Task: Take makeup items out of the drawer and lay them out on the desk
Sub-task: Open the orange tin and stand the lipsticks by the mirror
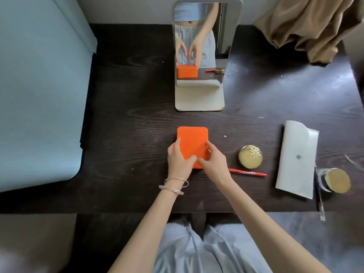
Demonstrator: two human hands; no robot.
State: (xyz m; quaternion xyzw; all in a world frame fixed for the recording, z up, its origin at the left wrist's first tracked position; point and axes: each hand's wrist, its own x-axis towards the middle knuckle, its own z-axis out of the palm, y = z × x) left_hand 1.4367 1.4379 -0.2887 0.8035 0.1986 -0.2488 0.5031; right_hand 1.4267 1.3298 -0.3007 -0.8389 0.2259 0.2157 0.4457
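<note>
An orange box (192, 139) lies flat on the dark wooden desk (128, 134), in front of the mirror. My left hand (179, 160) grips its near left corner, thumb on the lid. My right hand (213, 162) grips the near right side, fingers curled over the top. To the right lie a round gold compact (250, 157), a red pencil (248, 172), a white pouch with a snap (296, 160), a gold-lidded jar (334, 180) and a thin clear-handled tool (320, 198). The drawer is not in view.
A standing mirror (201, 56) on a white base faces me at the back centre and reflects the box and both hands. Brown cloth (311, 26) is heaped at the back right. A pale blue surface (39, 91) borders the desk's left edge.
</note>
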